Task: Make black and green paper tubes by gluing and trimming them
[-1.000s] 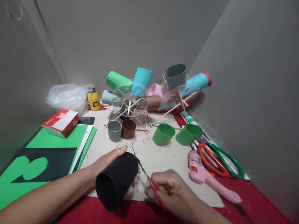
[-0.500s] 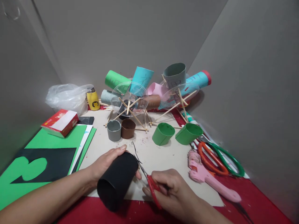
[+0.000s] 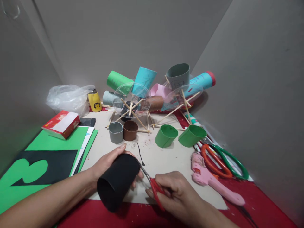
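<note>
Two hands work nearest us. Our left hand [image 3: 106, 163] wraps around the black paper tube [image 3: 117, 183], holding it on its side just above the surface [image 3: 166, 160]. Our right hand [image 3: 175, 193] grips the red-handled scissors [image 3: 154, 186], with the blades at the tube's far rim. We judge the trimming partly done: a thin black sliver [image 3: 140, 153] lies cut free just beyond the rim, while the blades at the edge suggest more is left. Farther off stand a grey tube [image 3: 116, 132], a brown tube [image 3: 130, 130] and two green tubes [image 3: 166, 136], apparently finished and loose. At the back, a stick wheel [image 3: 133, 106] carries coloured tubes. Hidden from us are the far rim itself, the blade tips behind the fingers, and how the wheel's tubes are fixed.
</note>
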A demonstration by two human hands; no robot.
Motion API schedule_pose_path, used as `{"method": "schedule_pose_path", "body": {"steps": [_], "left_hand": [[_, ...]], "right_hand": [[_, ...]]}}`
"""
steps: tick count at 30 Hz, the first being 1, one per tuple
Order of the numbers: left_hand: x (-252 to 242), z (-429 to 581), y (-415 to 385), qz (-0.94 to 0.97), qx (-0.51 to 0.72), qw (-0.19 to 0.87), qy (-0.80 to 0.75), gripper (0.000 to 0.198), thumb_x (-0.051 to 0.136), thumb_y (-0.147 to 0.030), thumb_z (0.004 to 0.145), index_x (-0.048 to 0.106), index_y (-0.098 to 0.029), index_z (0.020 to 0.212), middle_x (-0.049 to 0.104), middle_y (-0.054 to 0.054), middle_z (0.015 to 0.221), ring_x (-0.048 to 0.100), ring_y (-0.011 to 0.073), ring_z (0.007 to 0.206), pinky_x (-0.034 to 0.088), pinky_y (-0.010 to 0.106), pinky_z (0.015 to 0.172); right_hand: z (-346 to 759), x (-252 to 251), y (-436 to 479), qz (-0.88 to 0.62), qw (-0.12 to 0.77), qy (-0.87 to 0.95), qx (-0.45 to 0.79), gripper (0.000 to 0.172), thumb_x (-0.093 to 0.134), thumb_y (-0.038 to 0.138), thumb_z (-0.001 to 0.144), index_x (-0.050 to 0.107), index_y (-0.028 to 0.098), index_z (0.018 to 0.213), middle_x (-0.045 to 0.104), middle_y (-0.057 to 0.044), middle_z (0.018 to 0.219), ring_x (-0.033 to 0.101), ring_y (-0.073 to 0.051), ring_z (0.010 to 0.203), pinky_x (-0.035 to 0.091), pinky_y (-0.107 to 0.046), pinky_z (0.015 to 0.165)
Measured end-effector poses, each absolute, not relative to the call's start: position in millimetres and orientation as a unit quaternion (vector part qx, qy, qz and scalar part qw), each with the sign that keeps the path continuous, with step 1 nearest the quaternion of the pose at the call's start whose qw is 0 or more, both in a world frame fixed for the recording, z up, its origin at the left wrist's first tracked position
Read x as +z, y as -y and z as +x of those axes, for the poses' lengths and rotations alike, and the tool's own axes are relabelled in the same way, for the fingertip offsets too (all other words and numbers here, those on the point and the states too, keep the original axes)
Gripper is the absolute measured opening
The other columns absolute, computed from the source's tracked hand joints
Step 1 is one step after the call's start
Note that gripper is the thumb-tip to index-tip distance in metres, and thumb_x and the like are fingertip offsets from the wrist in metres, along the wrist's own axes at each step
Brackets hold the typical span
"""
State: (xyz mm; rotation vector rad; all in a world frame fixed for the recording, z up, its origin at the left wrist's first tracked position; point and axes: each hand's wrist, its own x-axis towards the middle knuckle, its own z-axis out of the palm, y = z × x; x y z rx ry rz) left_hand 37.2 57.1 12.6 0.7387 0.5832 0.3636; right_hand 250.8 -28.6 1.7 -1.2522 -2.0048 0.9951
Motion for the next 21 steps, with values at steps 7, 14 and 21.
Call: {"method": "schedule_pose_path", "body": {"steps": [7,14,21], "left_hand": [[14.5,35.4,-54.8,0.421,0.217,0.824,-0.312,0.056,0.043,-0.059,0.091,0.069,-0.010,0.081,0.075,0.012,0.076,0.063,0.0168,0.065,0.043,0.025,0.063],[14.3,37.1,-52.4,0.432,0.197,0.820,-0.319,0.057,0.042,-0.060,0.091,0.067,-0.011,0.077,0.074,0.013,0.075,0.065,0.0198,0.070,0.044,0.027,0.069],[7.7,37.0,-56.2,0.421,0.183,0.837,-0.297,0.066,0.035,-0.061,0.093,0.072,-0.009,0.076,0.073,0.013,0.074,0.066,0.0200,0.074,0.046,0.028,0.078]], "right_hand": [[248.8,4.6,28.5,-0.466,0.289,0.753,0.363,0.040,0.055,0.029,0.089,0.031,0.021,0.058,0.029,0.008,0.052,0.025,-0.007,0.047,0.022,-0.021,0.044],[249.1,5.4,27.8,-0.464,0.289,0.756,0.360,0.036,0.055,0.025,0.087,0.032,0.021,0.058,0.030,0.008,0.053,0.025,-0.007,0.048,0.023,-0.020,0.044],[249.6,5.8,27.8,-0.463,0.289,0.740,0.393,0.037,0.053,0.026,0.088,0.032,0.021,0.058,0.030,0.008,0.051,0.026,-0.007,0.047,0.022,-0.021,0.044]]}}
